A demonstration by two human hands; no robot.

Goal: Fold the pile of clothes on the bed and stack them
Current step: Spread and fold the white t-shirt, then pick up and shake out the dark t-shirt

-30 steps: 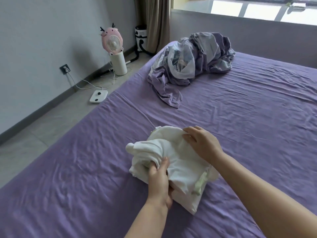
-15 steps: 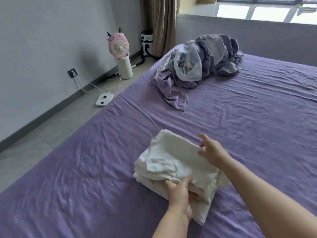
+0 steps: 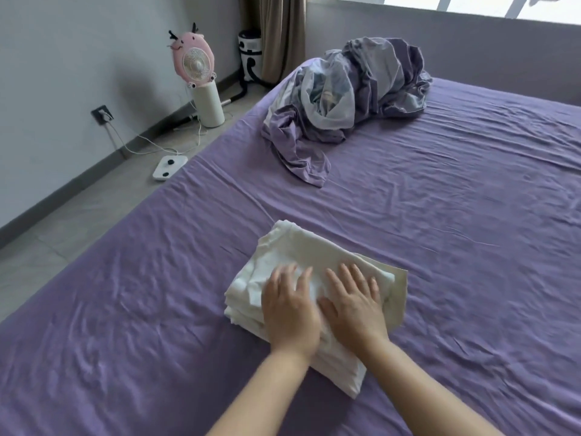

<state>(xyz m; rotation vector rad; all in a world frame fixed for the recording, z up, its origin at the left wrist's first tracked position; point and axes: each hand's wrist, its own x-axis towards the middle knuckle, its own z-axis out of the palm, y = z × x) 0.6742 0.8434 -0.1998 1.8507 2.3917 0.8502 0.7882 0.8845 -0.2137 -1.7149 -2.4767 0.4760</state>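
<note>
Left hand: the left hand (image 3: 290,305) is being laid palm down on the folded stack, its fingers straight and slightly spread, blurred at the tips; nothing is being gripped.
Right hand: the right hand (image 3: 355,302) is being pressed flat beside it, fingers straight and fanned; the thumb is lying just beside the left hand, though whether the two are touching cannot be told.
Folded white clothes: a soft, creased stack of folded white clothes (image 3: 289,247) is being held down under both palms on the near middle of the bed; several layers are showing as thin edges along its left side, and the overall shape is roughly rectangular, set at a slant.
Cream piece: a smoother cream-coloured panel (image 3: 397,297) is sticking out at the right edge of the stack, its corner standing slightly raised.
Bed sheet: a purple bed sheet (image 3: 440,231), matte and finely wrinkled, is being used as the working surface.
Crumpled bedding: a rumpled heap of purple, grey and white bedding (image 3: 349,92) is lying at the far end of the bed, well apart from the stack.
Floor items: a pink animal-shaped fan (image 3: 195,62) on a white cylinder, a flat white scale (image 3: 169,165) and a wall socket (image 3: 102,114) with a trailing cable are being seen along the grey tiled floor at the left.
</note>
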